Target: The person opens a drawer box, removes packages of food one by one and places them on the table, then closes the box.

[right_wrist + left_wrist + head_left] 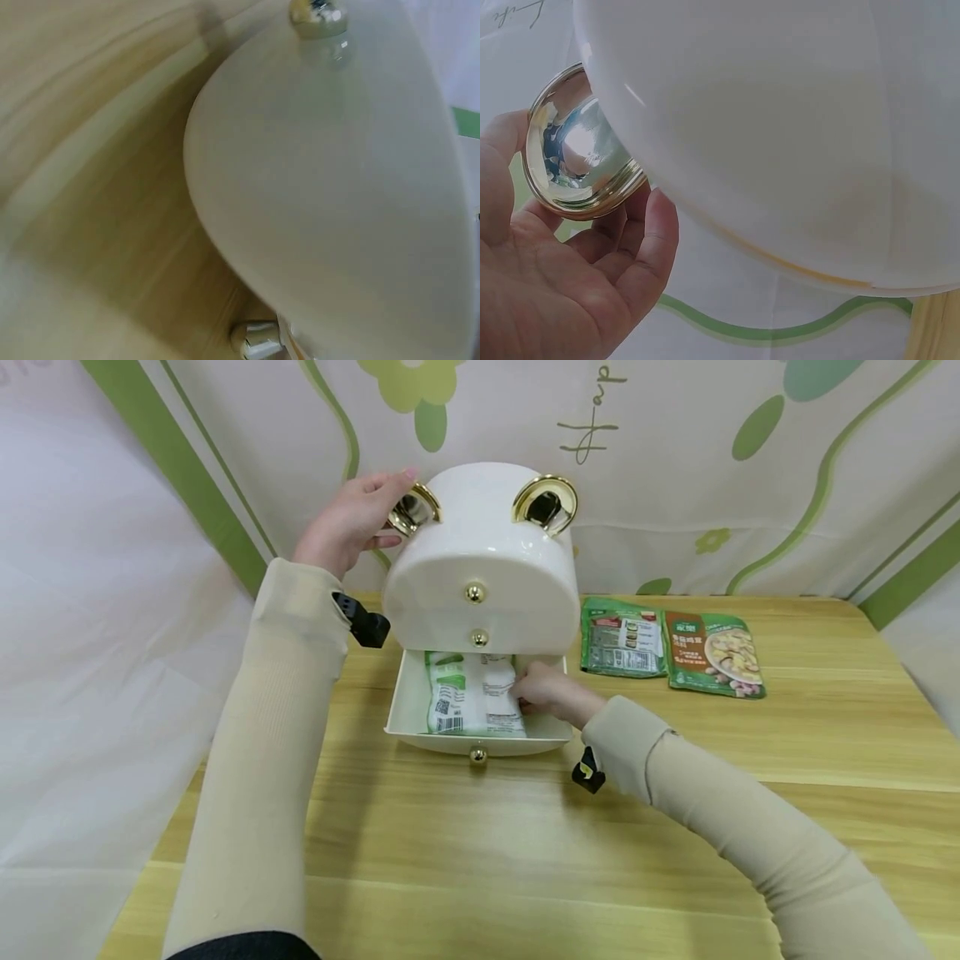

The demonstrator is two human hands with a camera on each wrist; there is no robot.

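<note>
Steadying the white box point(480, 556) on the worktop point(480, 843), your left hand point(348, 522) lies against the box's upper left side, fingers straight and relaxed around the left gold ear point(413, 509) without curling on it; the left wrist view shows the palm point(551, 292) just beside that ear point(574, 154). A second gold ear point(545, 502) sits at the box's upper right. Below the box front, the bottom drawer point(405, 697) stands pulled out toward you, its gold knob point(477, 757) facing you. A white-and-green packet point(468, 693) lies flat inside the drawer. Your right hand point(551, 693) reaches into the drawer's right part, fingers bent onto the packet's right edge; whether they pinch it cannot be told. To the right of the box, two green packets point(672, 650) lie side by side on the worktop, well apart from both hands.
</note>
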